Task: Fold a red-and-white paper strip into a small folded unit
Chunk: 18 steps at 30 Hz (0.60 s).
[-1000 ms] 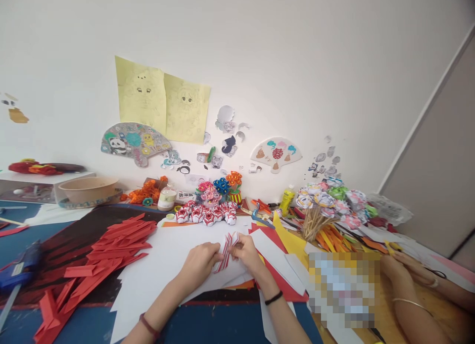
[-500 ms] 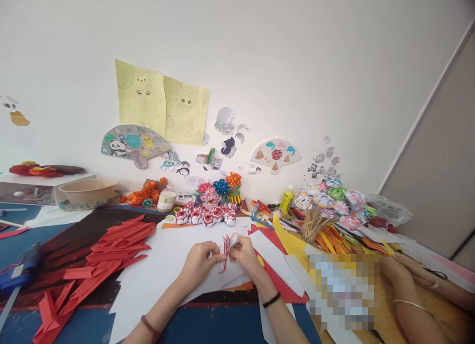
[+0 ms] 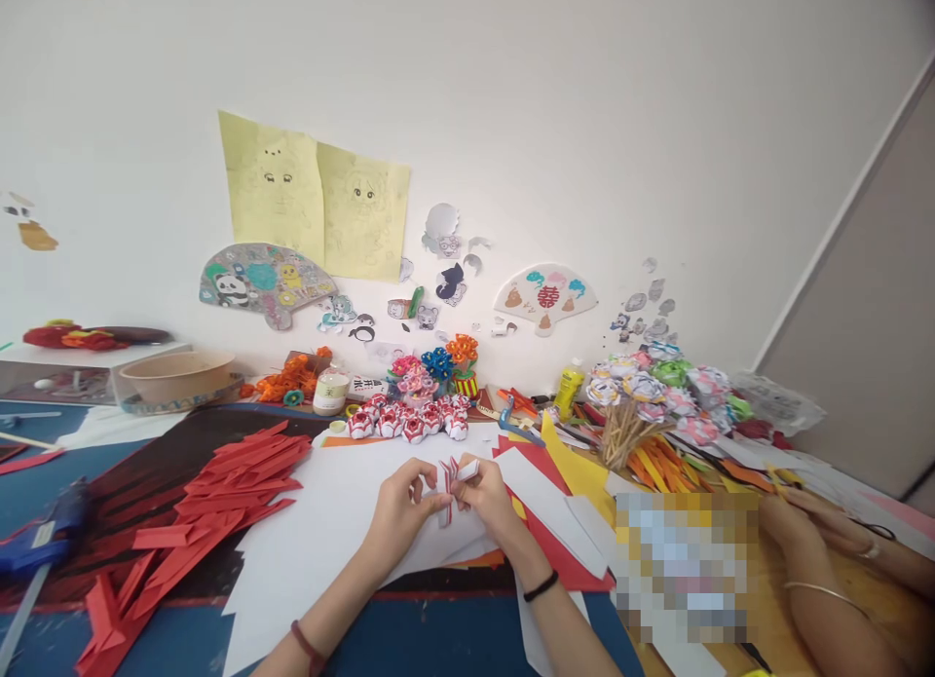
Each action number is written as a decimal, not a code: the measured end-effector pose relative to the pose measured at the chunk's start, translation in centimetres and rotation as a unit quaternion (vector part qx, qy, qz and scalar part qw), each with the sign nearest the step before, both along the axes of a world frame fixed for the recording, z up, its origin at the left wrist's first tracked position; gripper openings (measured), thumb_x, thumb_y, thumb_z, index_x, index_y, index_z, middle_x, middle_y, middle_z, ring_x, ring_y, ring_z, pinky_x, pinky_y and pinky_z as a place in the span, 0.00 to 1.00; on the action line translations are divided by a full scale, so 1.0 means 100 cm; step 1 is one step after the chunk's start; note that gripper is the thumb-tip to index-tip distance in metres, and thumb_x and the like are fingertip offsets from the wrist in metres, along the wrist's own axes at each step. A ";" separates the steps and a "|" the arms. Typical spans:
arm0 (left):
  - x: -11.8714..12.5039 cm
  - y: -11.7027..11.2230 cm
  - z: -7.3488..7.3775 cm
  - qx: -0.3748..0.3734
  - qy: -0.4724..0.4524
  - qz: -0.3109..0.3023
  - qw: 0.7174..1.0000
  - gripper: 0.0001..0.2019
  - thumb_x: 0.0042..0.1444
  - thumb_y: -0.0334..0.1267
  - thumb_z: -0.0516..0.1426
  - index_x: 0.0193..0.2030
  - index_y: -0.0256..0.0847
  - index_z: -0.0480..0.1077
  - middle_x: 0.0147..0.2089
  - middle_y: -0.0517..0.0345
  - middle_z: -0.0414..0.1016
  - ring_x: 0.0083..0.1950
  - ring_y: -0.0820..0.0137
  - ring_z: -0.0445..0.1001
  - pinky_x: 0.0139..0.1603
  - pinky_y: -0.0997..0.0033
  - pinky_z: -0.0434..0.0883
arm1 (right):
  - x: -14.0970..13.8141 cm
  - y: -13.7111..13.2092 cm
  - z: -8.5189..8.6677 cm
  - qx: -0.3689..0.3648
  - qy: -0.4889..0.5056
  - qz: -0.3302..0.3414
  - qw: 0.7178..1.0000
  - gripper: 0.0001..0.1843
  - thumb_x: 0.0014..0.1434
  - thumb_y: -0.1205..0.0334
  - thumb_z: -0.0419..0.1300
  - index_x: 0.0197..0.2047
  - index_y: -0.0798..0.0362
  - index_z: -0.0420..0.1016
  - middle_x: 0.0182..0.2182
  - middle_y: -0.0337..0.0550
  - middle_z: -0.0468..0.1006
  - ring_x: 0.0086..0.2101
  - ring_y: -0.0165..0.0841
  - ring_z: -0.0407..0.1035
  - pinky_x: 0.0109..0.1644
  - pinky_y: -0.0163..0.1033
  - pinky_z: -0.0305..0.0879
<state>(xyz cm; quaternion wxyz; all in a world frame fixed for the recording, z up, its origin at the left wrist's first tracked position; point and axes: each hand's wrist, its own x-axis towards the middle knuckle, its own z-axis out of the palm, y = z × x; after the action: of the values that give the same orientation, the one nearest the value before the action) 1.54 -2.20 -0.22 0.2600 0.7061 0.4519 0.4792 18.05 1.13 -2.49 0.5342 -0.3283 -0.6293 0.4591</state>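
Between my hands is a small bundle of folded red-and-white paper pieces [image 3: 447,482], raised over white paper sheets [image 3: 343,502]. My left hand [image 3: 403,502] pinches its left side between thumb and fingers. From the right, my right hand [image 3: 488,492] grips the same folded paper, and a white folded end sticks out above its fingers. Just beyond the hands sit several finished red-and-white paper flowers [image 3: 413,422]. To the left lies a heap of red folded paper strips [image 3: 234,492].
A blue glue gun [image 3: 48,536] lies at far left. Bunched paper flowers [image 3: 643,390] on sticks and orange strips [image 3: 668,466] are at right. Another person's arm [image 3: 810,570] rests at the right edge. Behind stand a jar [image 3: 331,393] and a yellow bottle [image 3: 568,390].
My hands stay close together on the folded paper. My left fingers have lifted and spread a little, and the paper has turned slightly. The whole view has shifted a little.
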 end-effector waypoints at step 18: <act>-0.003 0.004 -0.001 0.056 0.047 -0.027 0.997 0.10 0.56 0.44 0.57 0.34 0.38 0.70 0.29 0.61 0.67 0.30 0.72 0.60 0.32 0.74 0.59 | -0.004 -0.003 0.000 0.020 -0.007 -0.012 1.000 0.23 0.50 0.45 0.66 0.26 0.53 0.61 0.17 0.31 0.62 0.16 0.24 0.60 0.17 0.29 0.57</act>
<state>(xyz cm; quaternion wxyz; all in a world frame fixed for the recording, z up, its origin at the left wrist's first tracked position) 1.29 -1.80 -0.33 0.2117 0.7528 0.4172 0.4630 17.66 0.87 -2.52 0.5415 -0.3285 -0.6382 0.4376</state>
